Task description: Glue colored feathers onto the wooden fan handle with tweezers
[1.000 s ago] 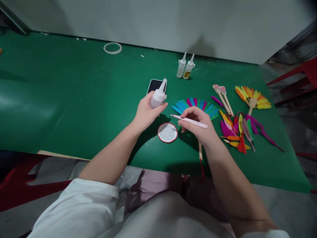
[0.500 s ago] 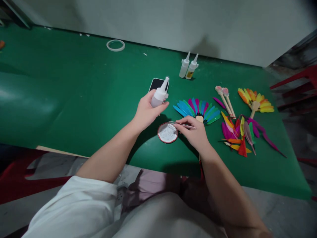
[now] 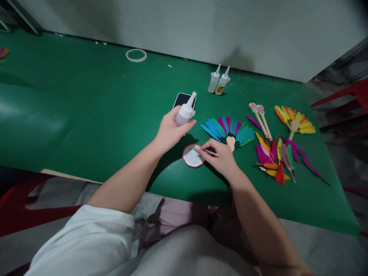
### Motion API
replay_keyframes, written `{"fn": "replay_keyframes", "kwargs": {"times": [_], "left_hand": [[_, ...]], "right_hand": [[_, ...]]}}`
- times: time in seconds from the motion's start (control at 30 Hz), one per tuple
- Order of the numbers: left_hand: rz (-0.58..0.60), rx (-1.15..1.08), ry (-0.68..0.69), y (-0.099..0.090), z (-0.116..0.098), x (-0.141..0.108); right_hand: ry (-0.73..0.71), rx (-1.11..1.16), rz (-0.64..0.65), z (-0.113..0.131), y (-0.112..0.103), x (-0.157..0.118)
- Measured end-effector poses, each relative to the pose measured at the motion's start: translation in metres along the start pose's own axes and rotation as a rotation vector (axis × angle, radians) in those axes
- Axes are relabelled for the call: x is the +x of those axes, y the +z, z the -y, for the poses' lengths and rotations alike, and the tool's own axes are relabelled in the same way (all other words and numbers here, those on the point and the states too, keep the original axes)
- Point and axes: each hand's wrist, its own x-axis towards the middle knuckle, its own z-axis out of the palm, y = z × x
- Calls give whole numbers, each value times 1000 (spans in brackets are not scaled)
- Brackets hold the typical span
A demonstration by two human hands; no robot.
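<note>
My left hand is wrapped round a white glue bottle, its narrow nozzle tilted up and to the right. Between the fingers of my right hand is a pair of tweezers. Their tips reach over a small round dish with a red rim. Tiny pale pieces lie in the dish, too small to name. Just beyond my right hand, a feather fan of blue, green and purple feathers spreads out; its handle is mostly hidden by the hand.
Behind the glue bottle lies a phone. Two more glue bottles stand near the wall, right of a roll of tape. At right are wooden sticks, a yellow-orange feather fan and loose feathers on the green table.
My right hand has moved slightly down and left, bringing the tweezers' tips lower, over the pale pieces in the dish. My left hand keeps the glue bottle in about the same place.
</note>
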Motion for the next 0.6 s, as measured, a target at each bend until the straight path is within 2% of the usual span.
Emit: {"fn": "replay_keyframes", "kwargs": {"times": [0.17, 0.6], "left_hand": [[11, -4, -7, 0, -1, -1], [8, -2, -22, 1, -6, -1]], "right_hand": [[-45, -55, 14, 1, 1, 0], [-46, -51, 12, 2, 2, 1]]}}
